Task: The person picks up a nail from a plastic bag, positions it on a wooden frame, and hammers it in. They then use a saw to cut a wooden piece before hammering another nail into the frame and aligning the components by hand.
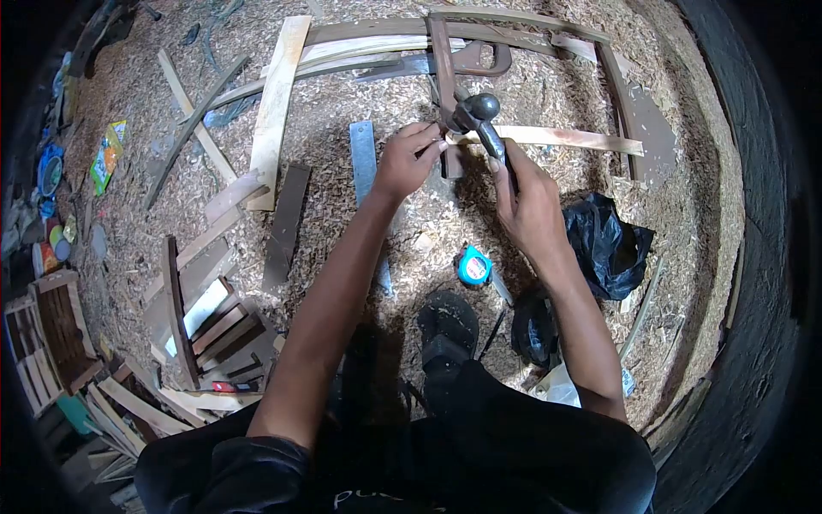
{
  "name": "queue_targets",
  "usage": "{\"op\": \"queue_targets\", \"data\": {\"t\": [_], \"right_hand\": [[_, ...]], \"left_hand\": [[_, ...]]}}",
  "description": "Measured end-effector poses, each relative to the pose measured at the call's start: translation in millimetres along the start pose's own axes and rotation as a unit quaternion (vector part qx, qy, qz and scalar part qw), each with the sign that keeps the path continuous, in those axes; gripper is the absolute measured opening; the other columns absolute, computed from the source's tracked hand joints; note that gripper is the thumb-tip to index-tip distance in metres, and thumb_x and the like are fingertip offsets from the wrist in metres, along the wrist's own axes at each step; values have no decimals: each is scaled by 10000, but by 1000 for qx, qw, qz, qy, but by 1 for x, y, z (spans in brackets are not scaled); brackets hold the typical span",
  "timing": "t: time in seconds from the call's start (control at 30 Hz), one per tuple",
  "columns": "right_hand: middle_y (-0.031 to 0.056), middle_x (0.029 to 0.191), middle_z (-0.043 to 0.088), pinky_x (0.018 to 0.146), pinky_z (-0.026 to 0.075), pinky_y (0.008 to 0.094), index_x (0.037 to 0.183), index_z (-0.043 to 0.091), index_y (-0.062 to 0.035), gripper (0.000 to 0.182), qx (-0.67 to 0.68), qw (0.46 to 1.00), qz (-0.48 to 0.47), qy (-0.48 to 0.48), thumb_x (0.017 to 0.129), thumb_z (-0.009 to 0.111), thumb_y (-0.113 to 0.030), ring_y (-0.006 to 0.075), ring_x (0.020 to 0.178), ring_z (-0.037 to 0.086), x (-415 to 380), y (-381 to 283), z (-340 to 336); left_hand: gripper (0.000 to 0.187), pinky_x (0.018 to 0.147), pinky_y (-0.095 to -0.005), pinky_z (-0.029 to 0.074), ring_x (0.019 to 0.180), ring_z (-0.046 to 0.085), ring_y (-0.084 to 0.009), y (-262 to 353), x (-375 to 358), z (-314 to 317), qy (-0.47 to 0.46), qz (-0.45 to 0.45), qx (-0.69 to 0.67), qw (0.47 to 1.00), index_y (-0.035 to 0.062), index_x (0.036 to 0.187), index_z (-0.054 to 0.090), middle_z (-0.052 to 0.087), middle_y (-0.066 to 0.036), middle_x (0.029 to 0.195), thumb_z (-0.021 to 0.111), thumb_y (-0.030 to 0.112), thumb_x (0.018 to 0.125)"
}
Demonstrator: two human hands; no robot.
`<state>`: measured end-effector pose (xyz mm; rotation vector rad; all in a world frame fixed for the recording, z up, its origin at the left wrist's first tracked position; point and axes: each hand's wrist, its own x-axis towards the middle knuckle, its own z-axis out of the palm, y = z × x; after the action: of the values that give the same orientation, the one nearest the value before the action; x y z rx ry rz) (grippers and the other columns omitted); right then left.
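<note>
Gripping a hammer (481, 107) with the right hand (531, 204), closing right around its handle. Putting the left hand (404, 164) just beside the hammer head, bending thumb and finger close together by the left end of a pale wood strip (565, 138). Not being able to tell if pinching anything small. Working at a dark wood bar (443, 64), over a floor (685, 248) covered in wood chips. Having a blue tape measure (473, 267) near, a black bag (599, 253) to the right, a flat metal piece (363, 154) to the left and a saw (490, 60) far off, partly covered by the bar. Seeing a wooden crate (56, 281) at the near left and a dark wall (768, 283) along the right.
</note>
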<state>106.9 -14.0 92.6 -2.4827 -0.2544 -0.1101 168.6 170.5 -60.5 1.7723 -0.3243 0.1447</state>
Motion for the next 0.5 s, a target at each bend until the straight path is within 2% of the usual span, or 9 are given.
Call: {"op": "queue_targets", "data": {"t": [0.1,0.2,0.3,0.4,0.5], "right_hand": [[305,850,638,699,501,548,1226,560,51,279,-2,1000,-3,7,996,562,-109,493,790,650,-2,1,-1],[304,852,642,697,507,548,1229,559,49,286,-7,1000,-7,10,989,569,-106,490,787,654,-2,2,0],[302,859,647,698,515,546,1233,563,49,292,-20,1000,6,-7,982,573,-100,487,790,658,-1,2,0],[303,874,652,700,521,543,1250,566,50,308,-25,1000,4,-6,978,574,-94,485,799,664,-1,1,2],[303,887,655,699,528,536,1269,562,59,328,-20,1000,-10,4,977,577,-91,482,801,666,-1,-1,0]], "left_hand": [[302,809,-338,529,894,684,-273,-4,1,2,16,30,12,999,-4,1178,698,699,-146,1051,718,76,888],[304,803,-333,536,900,695,-280,-5,0,3,6,8,7,1000,-3,1180,700,701,-152,1064,725,83,889],[309,916,-307,525,1016,681,-215,0,-2,3,2,-13,30,999,-37,1204,687,700,-153,1133,727,43,908],[258,923,-309,534,1011,678,-191,-1,-1,5,7,-29,-6,1000,-51,1139,704,698,-135,1068,735,48,902],[203,927,-318,544,1001,672,-166,-5,3,8,-8,-84,-75,994,-58,1062,714,685,-110,984,739,61,900]]}}
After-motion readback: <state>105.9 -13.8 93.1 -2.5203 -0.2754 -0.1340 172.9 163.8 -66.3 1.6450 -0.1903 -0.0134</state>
